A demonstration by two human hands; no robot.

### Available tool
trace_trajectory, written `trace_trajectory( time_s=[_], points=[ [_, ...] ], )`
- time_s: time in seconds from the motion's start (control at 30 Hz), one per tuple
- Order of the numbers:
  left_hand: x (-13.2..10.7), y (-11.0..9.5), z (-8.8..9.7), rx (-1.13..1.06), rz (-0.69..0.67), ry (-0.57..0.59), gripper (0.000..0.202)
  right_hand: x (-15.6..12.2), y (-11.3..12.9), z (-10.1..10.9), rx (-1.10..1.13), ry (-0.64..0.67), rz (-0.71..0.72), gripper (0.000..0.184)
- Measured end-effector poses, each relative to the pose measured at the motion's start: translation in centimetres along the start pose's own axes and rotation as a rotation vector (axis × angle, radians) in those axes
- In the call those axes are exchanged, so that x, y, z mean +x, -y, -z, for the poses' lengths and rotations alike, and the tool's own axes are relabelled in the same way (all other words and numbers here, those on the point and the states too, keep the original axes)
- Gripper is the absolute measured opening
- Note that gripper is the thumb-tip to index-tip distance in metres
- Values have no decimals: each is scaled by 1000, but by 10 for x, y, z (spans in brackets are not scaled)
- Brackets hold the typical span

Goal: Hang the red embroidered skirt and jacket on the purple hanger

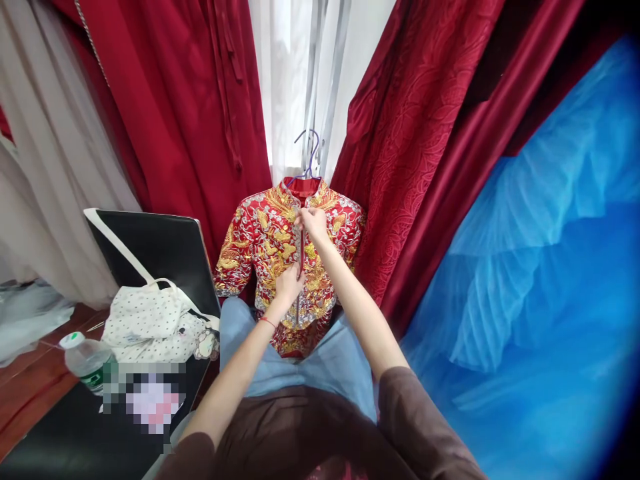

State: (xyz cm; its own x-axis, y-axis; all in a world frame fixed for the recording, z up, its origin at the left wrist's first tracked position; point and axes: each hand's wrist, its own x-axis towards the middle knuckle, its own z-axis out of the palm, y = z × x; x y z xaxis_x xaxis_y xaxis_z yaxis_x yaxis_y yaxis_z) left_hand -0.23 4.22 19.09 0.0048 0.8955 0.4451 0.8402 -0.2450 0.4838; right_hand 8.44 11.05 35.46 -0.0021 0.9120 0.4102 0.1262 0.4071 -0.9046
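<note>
A red jacket (pixel 270 233) with gold and silver embroidery hangs in front of me on a purple hanger (pixel 311 160). Its lower part falls between my knees. My right hand (pixel 312 223) is closed on the front opening edge just below the collar. Lower down, my left hand (pixel 290 283), with a red string on its wrist, pinches the same front edge. A narrow dark gap shows between the two front edges from one hand to the other. My fingertips are small in view, and any fastener in them cannot be made out.
Dark red curtains or garments (pixel 200 87) hang on both sides, with white sheer cloth (pixel 287 60) between. Blue tulle (pixel 540 287) fills the right. At left, a black chair (pixel 155 243) holds a dotted white bag (pixel 145 317), a plastic bottle (pixel 87 363) and a blurred-out item.
</note>
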Motion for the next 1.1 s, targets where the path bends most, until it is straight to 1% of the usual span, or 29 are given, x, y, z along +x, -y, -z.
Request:
trace_trajectory(
  time_s=[0.03, 0.07, 0.1, 0.13, 0.17, 0.23, 0.27, 0.3, 0.33, 0.37, 0.43, 0.47, 0.5, 0.53, 0.63, 0.73, 0.83, 0.87, 0.9, 0.93, 1.0, 1.03, 1.07, 1.1],
  points=[
    [7, 4, 8, -26, -49, 36, 15, -4, -1, 5, 12, 16, 9, 30],
    [15, 9, 17, -70, -117, 46, 15, -9, -2, 10, 19, 37, 24, 29],
    [25, 13, 28, -138, -204, 19, 14, -13, -4, 14, 22, 66, 38, 28],
    [38, 16, 40, -215, -273, -54, 14, -17, -6, 18, 20, 101, 45, 28],
    [52, 16, 53, -274, -311, -168, 18, -19, -9, 20, 20, 128, 42, 29],
    [87, 11, 80, -270, -339, -396, 26, -21, -15, 19, 43, 162, 6, 29],
    [105, 6, 93, -214, -352, -462, 34, -21, -18, 17, 63, 166, -18, 29],
    [123, 1, 106, -150, -352, -483, 47, -21, -20, 15, 84, 165, -37, 28],
    [139, -4, 117, -89, -337, -457, 59, -20, -23, 13, 103, 160, -48, 28],
    [153, -8, 127, -29, -319, -379, 65, -20, -25, 11, 116, 157, -48, 27],
    [172, -12, 141, 81, -268, -201, 63, -21, -29, 10, 125, 159, -28, 25],
    [176, -12, 146, 129, -245, -140, 58, -21, -31, 10, 129, 165, -23, 24],
    [177, -12, 149, 169, -226, -112, 53, -21, -32, 10, 139, 169, -28, 23],
    [176, -12, 150, 201, -209, -113, 48, -21, -34, 10, 158, 170, -44, 23],
    [167, -14, 148, 258, -159, -185, 42, -21, -39, 5, 248, 133, -139, 26],
    [161, -19, 144, 308, -113, -237, 46, -20, -40, -6, 300, 76, -199, 28],
    [162, -22, 143, 326, -96, -267, 54, -19, -34, -8, 284, 71, -178, 27],
    [163, -22, 142, 321, -94, -275, 56, -18, -30, -6, 219, 78, -140, 28],
    [163, -21, 142, 312, -94, -283, 56, -17, -26, -1, 109, 70, -76, 28],
    [163, -21, 142, 301, -95, -291, 57, -16, -21, 5, -44, 40, 12, 27],
    [163, -18, 142, 276, -108, -306, 56, -10, -11, 22, -402, -59, 230, 20],
    [163, -17, 142, 263, -119, -309, 55, -4, -6, 32, -560, -98, 334, 21],
    [164, -16, 142, 250, -132, -308, 55, 2, -1, 43, -696, -108, 426, 28],
    [164, -15, 142, 236, -147, -302, 54, 11, 4, 53, -809, -86, 503, 35]
  ],
)
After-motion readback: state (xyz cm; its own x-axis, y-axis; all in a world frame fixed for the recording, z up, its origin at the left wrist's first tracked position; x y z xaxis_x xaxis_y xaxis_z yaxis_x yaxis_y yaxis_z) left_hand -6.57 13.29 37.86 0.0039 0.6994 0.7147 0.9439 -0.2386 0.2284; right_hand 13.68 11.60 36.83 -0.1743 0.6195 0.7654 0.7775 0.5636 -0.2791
